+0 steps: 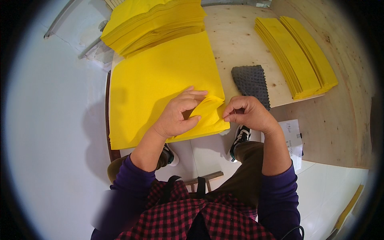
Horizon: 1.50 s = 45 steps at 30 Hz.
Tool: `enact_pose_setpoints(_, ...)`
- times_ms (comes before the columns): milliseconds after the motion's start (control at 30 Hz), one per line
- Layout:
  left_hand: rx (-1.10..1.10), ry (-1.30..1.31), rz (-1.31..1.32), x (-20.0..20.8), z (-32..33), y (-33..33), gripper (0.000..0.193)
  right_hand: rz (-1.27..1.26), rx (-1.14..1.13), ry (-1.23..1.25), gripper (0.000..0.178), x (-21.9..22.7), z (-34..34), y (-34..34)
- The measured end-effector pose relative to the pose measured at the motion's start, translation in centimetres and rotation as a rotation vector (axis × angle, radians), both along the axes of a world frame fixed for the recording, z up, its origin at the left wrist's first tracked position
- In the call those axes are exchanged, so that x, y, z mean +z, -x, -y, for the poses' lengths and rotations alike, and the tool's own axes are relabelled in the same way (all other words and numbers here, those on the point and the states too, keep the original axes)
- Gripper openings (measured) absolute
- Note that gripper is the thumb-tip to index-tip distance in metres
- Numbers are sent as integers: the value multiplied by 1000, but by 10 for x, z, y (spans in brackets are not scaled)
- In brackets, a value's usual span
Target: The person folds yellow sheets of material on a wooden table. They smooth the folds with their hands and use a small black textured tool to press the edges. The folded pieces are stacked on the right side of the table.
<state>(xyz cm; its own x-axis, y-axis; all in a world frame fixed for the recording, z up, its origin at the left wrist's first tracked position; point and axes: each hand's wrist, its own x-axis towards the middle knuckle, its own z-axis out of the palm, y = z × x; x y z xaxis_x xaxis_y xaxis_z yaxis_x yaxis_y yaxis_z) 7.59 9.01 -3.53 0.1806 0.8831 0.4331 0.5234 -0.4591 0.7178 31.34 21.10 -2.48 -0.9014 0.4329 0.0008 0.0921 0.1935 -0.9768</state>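
A broad stack of yellow felt-like sheets [160, 76] lies on the wooden table in front of me. Near its close right corner the top material rises in a crumpled fold [210, 112]. My left hand [180, 114] rests against that fold, thumb and fingers apart, some fingertips partly behind the cloth. At the corner's right edge, my right hand [248, 114] has thumb and forefinger pinched together on the yellow sheet. Just beyond the right hand lies a dark grey textured cloth pad [252, 82].
A taller pile of yellow sheets [156, 24] stands at the back left. Two stacks of narrow yellow strips [288, 60] lie at the right, beside a wooden panel [340, 100]. Below the table edge hangs a white paper [292, 140] with writing. My shoes [240, 140] are under the table.
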Motion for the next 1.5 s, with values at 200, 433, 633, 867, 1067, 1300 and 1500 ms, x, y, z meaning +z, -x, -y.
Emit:
enact_pose_setpoints(200, 8, 16, -14, 1, 0, 0, 21, 28, -21, -16, 9, 2, 1, 1)
enact_pose_setpoints(433, 10, 29, -4, 4, 0, -2, 22, 13, -55, 34, 7, 8, 4, 4)
enact_pose_setpoints(633, -8, 61, -20, 11, 0, -4, 28, -41, -105, -54, 8, 20, 9, 8)
enact_pose_setpoints(867, -27, 64, -36, 19, 4, -6, 40, -89, -130, -128, 6, 26, 12, 16)
enact_pose_setpoints(1067, 43, 20, 5, 11, 4, -10, 43, -128, -161, -135, 5, 25, 12, 22)
enact_pose_setpoints(1300, 23, 23, -11, 7, 3, -5, 37, -65, -85, -7, 13, 18, 1, 3)
enact_pose_setpoints(1500, 24, 10, 27, 5, 3, -5, 36, 8, -21, -63, 13, 3, 2, 8)
